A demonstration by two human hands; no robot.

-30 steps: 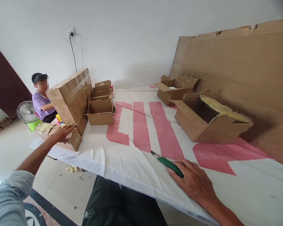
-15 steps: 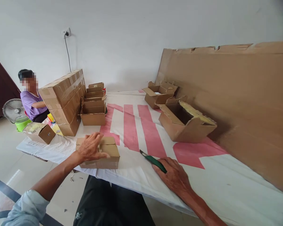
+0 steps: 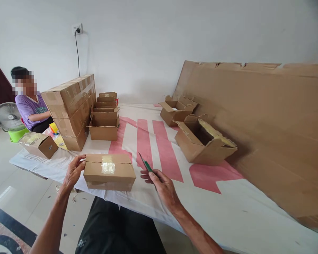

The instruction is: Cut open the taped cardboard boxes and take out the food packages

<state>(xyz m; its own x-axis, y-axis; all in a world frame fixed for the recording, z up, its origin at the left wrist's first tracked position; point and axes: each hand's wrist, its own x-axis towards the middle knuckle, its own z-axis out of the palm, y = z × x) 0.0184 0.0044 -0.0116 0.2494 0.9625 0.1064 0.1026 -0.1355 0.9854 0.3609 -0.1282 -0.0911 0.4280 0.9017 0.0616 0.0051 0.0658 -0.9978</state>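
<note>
1. One huge sheet of flattened cardboard leans along the wall at the right, its foot on the tabletop, which is draped in white cloth with red bands.
2. Stacked sealed cartons stand at the far left; beyond them a co-worker in a purple shirt sits beside a fan.
3. Several open cartons lie about; the nearest one gapes well right of the hands.
4. A small taped box sits at the near edge of the tabletop, its long axis running left to right, a patch of clear tape on its lid.
5. Touching the box's left end is the left hand, fingers spread loosely against the cardboard, forearm reaching up from below.
6. Just right of the box, not touching it, the right hand has its fingers closed on a green-handled box cutter, whose blade tip points away and slightly toward the box.
</note>
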